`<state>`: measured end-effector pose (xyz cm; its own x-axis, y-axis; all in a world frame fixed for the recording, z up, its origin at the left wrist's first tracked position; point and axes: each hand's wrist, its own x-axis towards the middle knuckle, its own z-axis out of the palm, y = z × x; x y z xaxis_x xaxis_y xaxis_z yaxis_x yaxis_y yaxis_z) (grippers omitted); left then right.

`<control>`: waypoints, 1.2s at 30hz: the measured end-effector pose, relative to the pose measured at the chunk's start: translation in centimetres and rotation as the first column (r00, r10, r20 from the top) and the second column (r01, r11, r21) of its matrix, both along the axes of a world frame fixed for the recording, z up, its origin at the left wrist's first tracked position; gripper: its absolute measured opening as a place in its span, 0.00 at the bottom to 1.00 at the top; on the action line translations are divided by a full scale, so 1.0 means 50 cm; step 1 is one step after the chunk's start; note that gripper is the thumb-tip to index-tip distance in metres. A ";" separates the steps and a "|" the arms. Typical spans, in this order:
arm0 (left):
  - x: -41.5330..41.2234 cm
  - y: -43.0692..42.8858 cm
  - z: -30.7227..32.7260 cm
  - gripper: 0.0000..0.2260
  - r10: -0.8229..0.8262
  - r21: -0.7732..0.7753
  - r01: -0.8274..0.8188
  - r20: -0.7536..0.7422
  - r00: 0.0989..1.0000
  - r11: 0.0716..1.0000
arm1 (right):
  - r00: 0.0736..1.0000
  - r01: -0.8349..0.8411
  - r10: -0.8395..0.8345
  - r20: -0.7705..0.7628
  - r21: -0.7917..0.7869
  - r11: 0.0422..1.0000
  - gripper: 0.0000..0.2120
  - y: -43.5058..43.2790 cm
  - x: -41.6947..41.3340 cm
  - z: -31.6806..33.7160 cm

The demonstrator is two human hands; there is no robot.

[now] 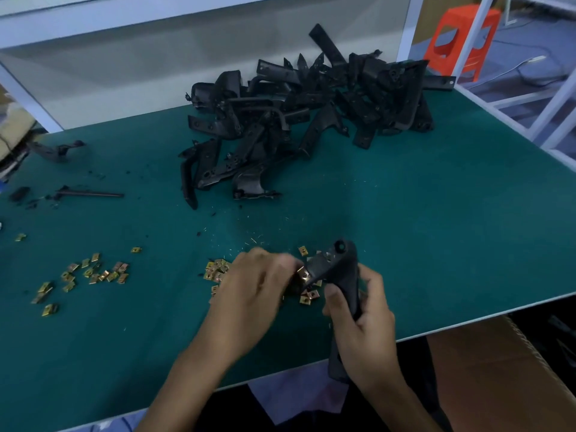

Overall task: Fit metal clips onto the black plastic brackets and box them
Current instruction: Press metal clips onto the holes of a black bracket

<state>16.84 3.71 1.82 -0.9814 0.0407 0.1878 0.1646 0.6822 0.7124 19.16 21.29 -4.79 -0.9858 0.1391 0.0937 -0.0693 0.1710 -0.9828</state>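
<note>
Loose clips (87,272): scattered on the counter (436,229), far left; tiny, light, easily dropped.
Left hand (258,282): fingers curled, blurred; a clip (303,273) seems pinched against the tab of the bracket (341,266).
Bracket: stiff, light plastic, held over the near counter edge; best gripped by its long arm.
Right hand (364,325): fingers wrapped round that arm.
Box (498,369): cardboard, lower right; contents not seen.

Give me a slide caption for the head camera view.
Right hand grips a black bracket while the left hand holds a metal clip to its end.
</note>
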 end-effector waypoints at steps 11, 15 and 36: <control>-0.098 -0.026 -0.047 0.06 -0.023 -0.377 0.076 0.143 0.989 0.923 | 0.999 -0.012 0.011 0.042 0.032 0.999 0.16 -0.003 -0.002 -0.003; -0.097 -0.023 -0.034 0.02 -0.020 -0.234 0.063 0.179 0.984 0.970 | 0.999 -0.007 0.005 0.054 0.041 0.999 0.17 -0.003 -0.004 -0.008; -0.042 -0.068 -0.004 0.10 0.044 0.609 -0.257 0.342 0.939 0.751 | 0.999 -0.032 0.031 0.029 0.062 0.998 0.21 -0.004 -0.004 -0.002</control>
<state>14.76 0.32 1.62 -0.9749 -0.1361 -0.1761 -0.1843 0.0501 0.9816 18.95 21.08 -4.90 -0.9920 0.1027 0.0737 -0.0484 0.2305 -0.9719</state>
